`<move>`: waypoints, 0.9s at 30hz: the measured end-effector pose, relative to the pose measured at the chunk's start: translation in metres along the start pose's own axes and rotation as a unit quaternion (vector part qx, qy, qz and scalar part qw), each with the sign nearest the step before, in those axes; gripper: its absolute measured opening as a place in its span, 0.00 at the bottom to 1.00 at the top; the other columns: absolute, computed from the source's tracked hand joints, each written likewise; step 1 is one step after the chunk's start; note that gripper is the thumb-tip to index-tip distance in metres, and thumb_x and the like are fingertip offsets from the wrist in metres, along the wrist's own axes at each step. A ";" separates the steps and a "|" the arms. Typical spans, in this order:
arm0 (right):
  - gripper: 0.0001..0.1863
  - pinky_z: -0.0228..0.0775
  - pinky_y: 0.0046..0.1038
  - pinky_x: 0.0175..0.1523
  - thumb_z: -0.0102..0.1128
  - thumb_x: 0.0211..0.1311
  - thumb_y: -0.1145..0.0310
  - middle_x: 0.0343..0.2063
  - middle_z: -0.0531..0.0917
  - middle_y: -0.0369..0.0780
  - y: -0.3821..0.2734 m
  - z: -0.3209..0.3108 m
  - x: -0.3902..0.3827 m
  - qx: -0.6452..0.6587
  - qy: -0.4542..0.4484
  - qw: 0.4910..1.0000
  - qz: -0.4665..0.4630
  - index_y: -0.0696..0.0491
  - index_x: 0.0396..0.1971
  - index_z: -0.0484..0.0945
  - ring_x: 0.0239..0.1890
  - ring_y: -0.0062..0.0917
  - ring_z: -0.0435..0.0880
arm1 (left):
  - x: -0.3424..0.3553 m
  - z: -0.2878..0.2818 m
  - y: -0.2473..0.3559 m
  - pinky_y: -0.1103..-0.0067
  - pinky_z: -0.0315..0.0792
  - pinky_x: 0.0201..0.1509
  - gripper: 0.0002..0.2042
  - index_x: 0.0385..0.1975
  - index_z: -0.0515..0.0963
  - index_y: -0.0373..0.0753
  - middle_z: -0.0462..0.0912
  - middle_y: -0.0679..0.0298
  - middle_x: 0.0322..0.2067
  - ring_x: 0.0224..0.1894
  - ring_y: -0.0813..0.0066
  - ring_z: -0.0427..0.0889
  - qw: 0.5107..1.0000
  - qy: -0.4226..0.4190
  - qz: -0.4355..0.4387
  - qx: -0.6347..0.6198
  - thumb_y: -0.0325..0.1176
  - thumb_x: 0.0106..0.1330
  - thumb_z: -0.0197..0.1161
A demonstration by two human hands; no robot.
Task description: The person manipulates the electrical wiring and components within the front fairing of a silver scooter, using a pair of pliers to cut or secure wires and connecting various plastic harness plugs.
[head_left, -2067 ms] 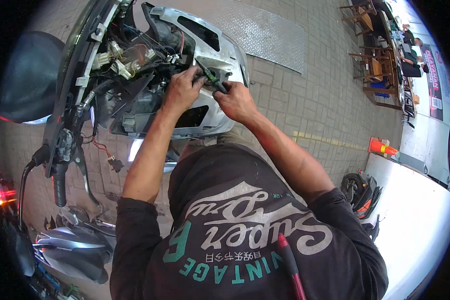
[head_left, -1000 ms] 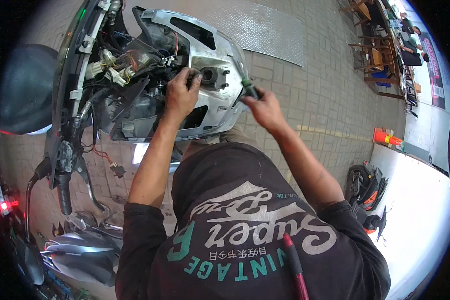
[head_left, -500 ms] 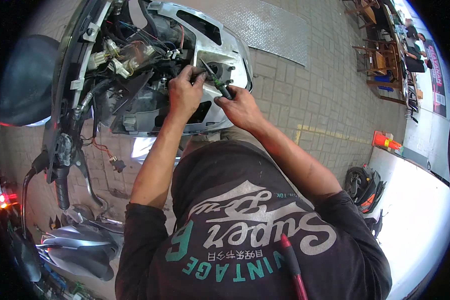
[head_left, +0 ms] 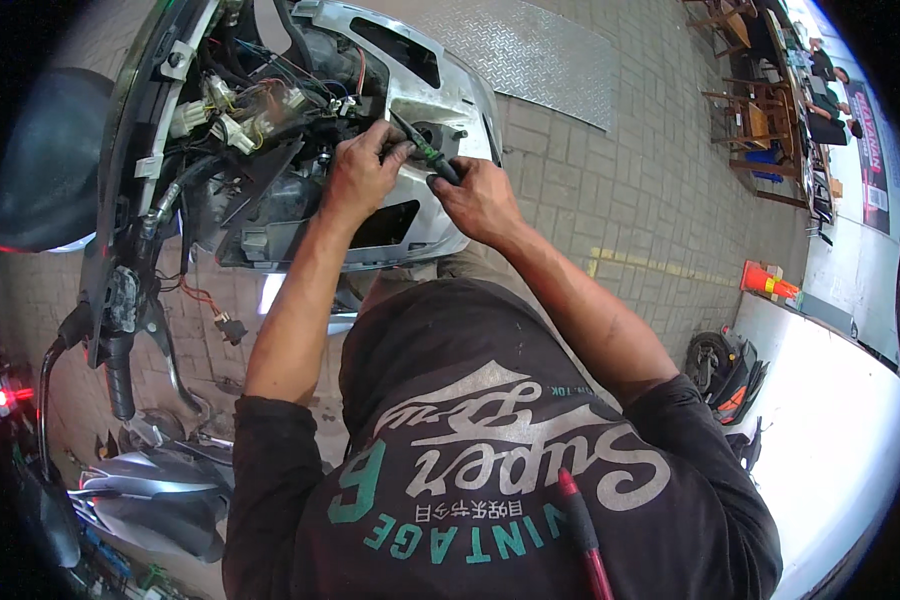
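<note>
My right hand [head_left: 478,195] is closed round the dark handle of a green-and-black slim tool [head_left: 425,152], which slants up-left over a pale grey scooter body panel [head_left: 425,230]. My left hand [head_left: 368,170] has its fingers bent and pinched just left of the tool's shaft, near a dark round fitting in the panel; what they hold, if anything, is hidden. Left of my hands lie exposed wires and white connectors [head_left: 232,133], with black plastic parts around them.
Handlebar grip [head_left: 120,375] and dangling connector [head_left: 230,325] are at left, above another scooter [head_left: 155,490]. A metal plate [head_left: 530,60] lies on the paving beyond. At right are wooden chairs [head_left: 745,120], people [head_left: 830,110] at a long bench, an orange cone [head_left: 770,285] and a parked motorbike [head_left: 720,375].
The tool in my right hand was out at the panel's right edge a second ago and is now back beside my left fingers. Both hands have shifted slightly upward since half a second ago.
</note>
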State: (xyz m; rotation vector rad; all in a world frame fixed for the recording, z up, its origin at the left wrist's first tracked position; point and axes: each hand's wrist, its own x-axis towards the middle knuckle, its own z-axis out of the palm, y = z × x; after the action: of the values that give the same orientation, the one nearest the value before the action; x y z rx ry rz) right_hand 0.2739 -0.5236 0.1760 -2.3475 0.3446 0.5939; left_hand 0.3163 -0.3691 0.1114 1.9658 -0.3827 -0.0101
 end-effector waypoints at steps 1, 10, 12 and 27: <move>0.18 0.67 0.41 0.43 0.55 0.50 0.60 0.26 0.78 0.56 -0.001 -0.002 0.001 0.003 -0.001 1.000 0.004 0.60 0.33 0.76 0.36 0.49 0.78 | 0.002 -0.001 0.001 0.70 0.70 0.31 0.10 0.30 0.72 0.33 0.79 0.52 0.25 0.29 0.55 0.80 1.000 -0.006 0.006 0.003 0.33 0.56 0.62; 0.19 0.68 0.39 0.42 0.57 0.49 0.58 0.26 0.79 0.54 0.005 0.016 0.006 0.131 0.080 0.986 0.067 0.60 0.32 0.77 0.35 0.47 0.79 | 0.017 0.008 0.006 0.65 0.71 0.29 0.10 0.31 0.71 0.38 0.79 0.52 0.25 0.30 0.51 0.79 0.994 -0.015 0.002 0.104 0.36 0.56 0.61; 0.17 0.66 0.35 0.37 0.58 0.50 0.59 0.23 0.79 0.49 0.009 0.017 0.009 0.150 0.115 0.979 0.075 0.61 0.30 0.77 0.30 0.39 0.77 | 0.020 0.013 0.010 0.65 0.71 0.30 0.11 0.31 0.71 0.37 0.79 0.52 0.25 0.31 0.51 0.79 0.994 -0.014 -0.005 0.108 0.37 0.56 0.61; 0.19 0.67 0.30 0.42 0.59 0.50 0.60 0.29 0.81 0.46 0.026 -0.032 -0.008 0.124 -0.003 0.992 0.039 0.60 0.36 0.77 0.33 0.29 0.79 | 0.005 0.011 0.012 0.67 0.69 0.31 0.08 0.30 0.69 0.33 0.77 0.51 0.25 0.29 0.51 0.77 0.999 0.045 -0.011 -0.006 0.31 0.57 0.57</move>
State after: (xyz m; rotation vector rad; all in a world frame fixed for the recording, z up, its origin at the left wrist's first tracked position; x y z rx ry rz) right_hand 0.2668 -0.5641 0.1868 -2.1009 0.4816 0.5621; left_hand 0.3157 -0.3842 0.1186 1.9518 -0.3013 0.0605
